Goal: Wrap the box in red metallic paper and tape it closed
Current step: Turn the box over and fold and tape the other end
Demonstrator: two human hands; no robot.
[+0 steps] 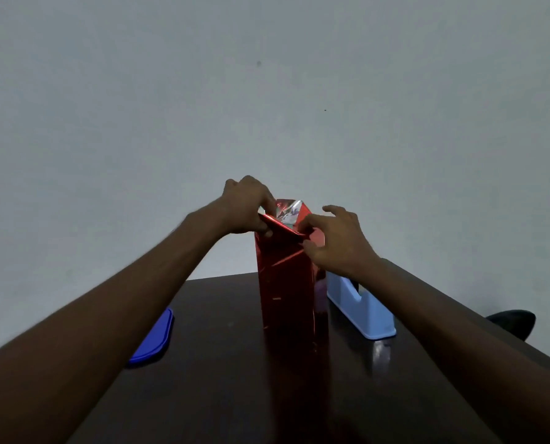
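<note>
A tall box wrapped in red metallic paper [288, 293] stands upright on the dark table [222, 379]. Its top end is open, with the silver inner side of the paper [291, 211] showing. My left hand [246, 208] grips the near top flap at its left end, thumb under the fold. At the right end of the same flap, my right hand [337, 240] pinches the paper with thumb and forefinger while the other fingers spread out. The box itself is hidden under the paper.
A light blue tape dispenser [361, 310] stands just right of the box, under my right wrist. A blue flat lid [155, 341] lies at the table's left edge. A dark object [513, 322] sits beyond the right edge. A plain grey wall is behind.
</note>
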